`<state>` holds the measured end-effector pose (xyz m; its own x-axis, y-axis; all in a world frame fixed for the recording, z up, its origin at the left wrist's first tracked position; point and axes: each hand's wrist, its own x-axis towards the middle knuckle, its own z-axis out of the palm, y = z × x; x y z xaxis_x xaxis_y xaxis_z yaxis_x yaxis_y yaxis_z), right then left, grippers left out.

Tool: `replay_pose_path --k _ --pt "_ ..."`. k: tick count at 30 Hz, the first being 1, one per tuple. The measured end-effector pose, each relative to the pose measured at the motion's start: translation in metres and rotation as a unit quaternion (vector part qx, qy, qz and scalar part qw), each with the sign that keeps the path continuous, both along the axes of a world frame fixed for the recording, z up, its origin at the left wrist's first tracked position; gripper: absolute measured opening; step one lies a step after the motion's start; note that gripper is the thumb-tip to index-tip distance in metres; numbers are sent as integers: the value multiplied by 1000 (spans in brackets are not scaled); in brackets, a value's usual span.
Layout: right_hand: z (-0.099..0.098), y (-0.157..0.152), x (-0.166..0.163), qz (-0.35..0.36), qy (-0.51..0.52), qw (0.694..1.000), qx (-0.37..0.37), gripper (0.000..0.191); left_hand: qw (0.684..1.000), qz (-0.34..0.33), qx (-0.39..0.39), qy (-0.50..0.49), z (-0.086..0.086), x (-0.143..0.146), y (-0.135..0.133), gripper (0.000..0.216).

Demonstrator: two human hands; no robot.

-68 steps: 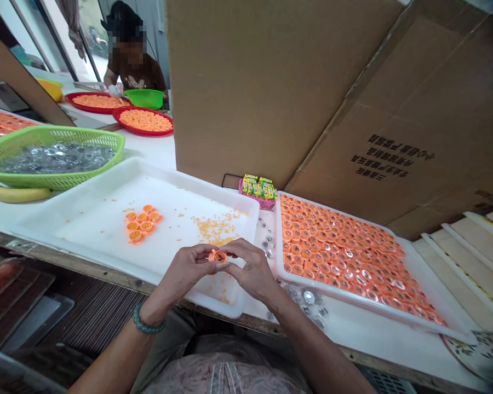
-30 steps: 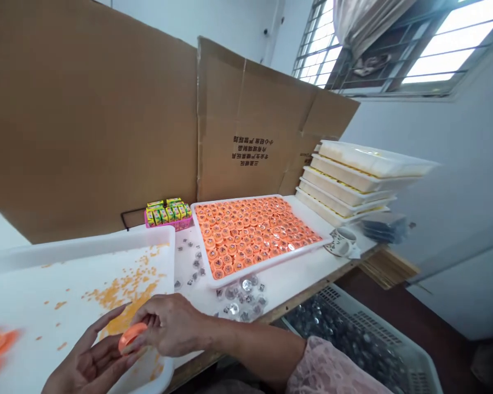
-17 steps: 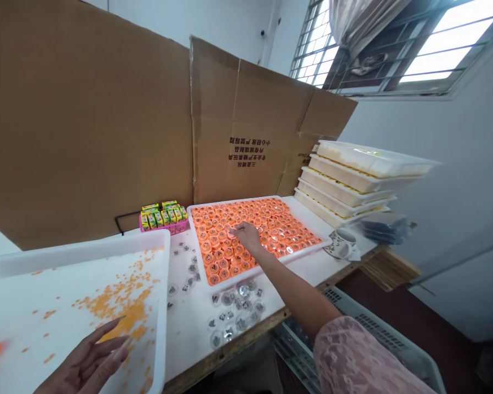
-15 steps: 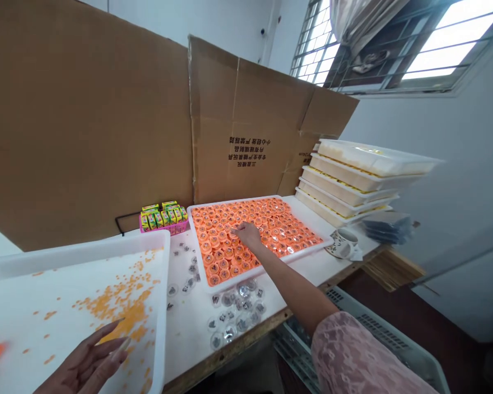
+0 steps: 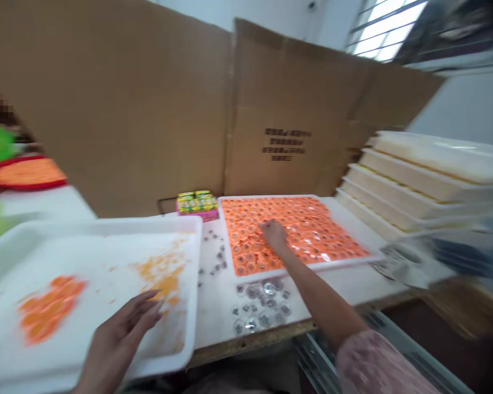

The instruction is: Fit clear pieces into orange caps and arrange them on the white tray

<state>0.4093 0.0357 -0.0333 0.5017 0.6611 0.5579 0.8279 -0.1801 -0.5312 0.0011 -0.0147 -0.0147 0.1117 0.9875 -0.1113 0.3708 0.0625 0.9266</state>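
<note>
My left hand [image 5: 121, 336] hovers over the large white tray [image 5: 195, 306], fingers loosely bent, thumb apart, nothing visible between them. Beneath its fingertips lie scattered yellow-orange bits [image 5: 166, 279]. A blurred patch of orange round pieces [image 5: 51, 309] lies in the same tray, left of the hand. My right hand [image 5: 275, 234] reaches over a second white tray, where rows of orange discs with clear round tops [image 5: 308, 224] are packed. Its fingers are closed down among the discs; what they grip is hidden. Loose clear printed round covers [image 5: 265, 306] lie on the table before this tray.
A pink basket of small yellow-green boxes [image 5: 198, 203] stands by the cardboard screen [image 5: 148, 109]. At right are stacked white trays [image 5: 419, 186] and a patterned cup [image 5: 398, 260]. A red tray of orange material [image 5: 28, 174] sits far left. Below the table edge is a crate [image 5: 324, 355].
The view has swung left, bringing the orange pieces and the red tray into sight. My left hand's fingers have drawn in slightly. My right hand stays at the disc tray.
</note>
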Motion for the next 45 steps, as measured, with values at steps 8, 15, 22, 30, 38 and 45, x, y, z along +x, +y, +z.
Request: replay_pose_path --k 8,15,22,30,38,45 --pt "-1 -56 -127 251 -67 961 92 20 991 39 -14 -128 26 6 3 31" --pt "-51 -113 -193 369 -36 924 93 30 931 117 51 342 51 -93 52 28" --pt "-62 -114 -184 374 -47 923 76 30 844 89 -20 529 27 -145 83 20" --pt "-63 -118 -185 368 -78 925 48 31 815 65 -29 575 17 -135 84 25" --pt "-57 -117 -186 386 -47 920 37 31 856 -26 17 517 18 -86 66 25" --pt "-52 -118 -187 377 -19 925 38 30 890 -60 121 436 29 -38 62 25"
